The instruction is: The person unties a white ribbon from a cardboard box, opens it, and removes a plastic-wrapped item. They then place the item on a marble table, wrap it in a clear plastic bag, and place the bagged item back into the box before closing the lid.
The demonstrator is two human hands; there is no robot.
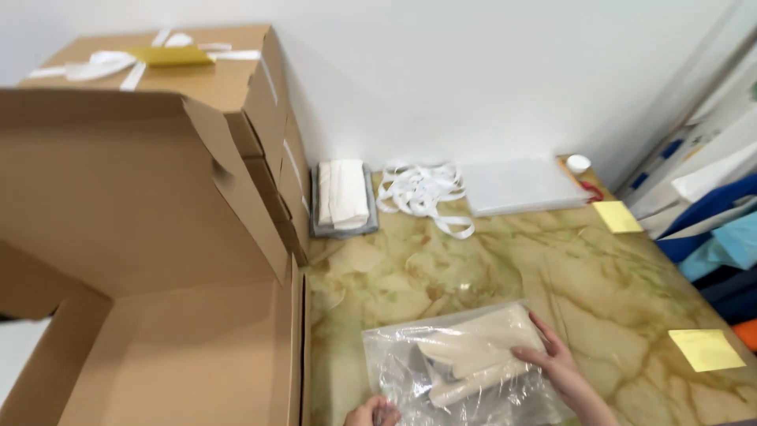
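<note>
Where the clear bag (461,367) lies flat at the near edge of the table (599,284), both hands rest on it: the right hand (552,359) lies open and flat on the bag's right part, fingers spread and pressing the plastic over the beige cloth (481,347) inside, gripping nothing; the left hand (372,412) shows only in part at the bottom edge, fingers curled at the bag's near left corner, and whether it pinches the plastic cannot be told. A grey piece shows through the plastic under the cloth. The bag sits between the two hands, touching both.

The table is glossy, green and tan like marble. Just left of the bag stands an open box (158,355) of brown cardboard, its lid (118,189) raised. Behind it more boxes (236,79) are stacked against the white wall, with white ribbon and a yellow slip on top. Well beyond the bag, by the wall, lie a folded cloth (343,193) on a grey pad, a heap of white ribbon (422,193), a flat white sheet stack (520,185) and a small white cap (578,163). Two yellow notes (706,349) lie to the right, one far, one near. Blue and white fabrics (717,221) hang past the table's right edge
</note>
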